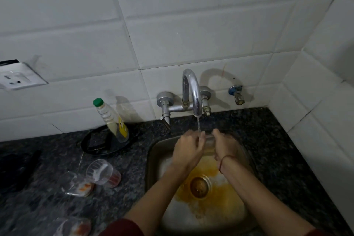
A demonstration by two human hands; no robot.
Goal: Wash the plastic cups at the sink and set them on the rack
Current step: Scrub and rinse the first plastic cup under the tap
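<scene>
Forearms point(153, 197) stretched over the sink point(151, 151) as left hand point(188, 148) and right hand point(224, 146) curled round a clear plastic cup point(209, 142) under the tap point(193, 92) near its back edge; light, wet, probably slippery, best gripped by its walls.

Both forearms reach toward twelve o'clock; the left hand point(188, 148) and right hand point(224, 146) curl round one clear cup point(209, 144) between them.

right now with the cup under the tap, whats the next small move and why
Probably turn the cup under the water and rub inside with the left hand while the right hand holds it; the sink is stained orange, so residue may remain.
</scene>
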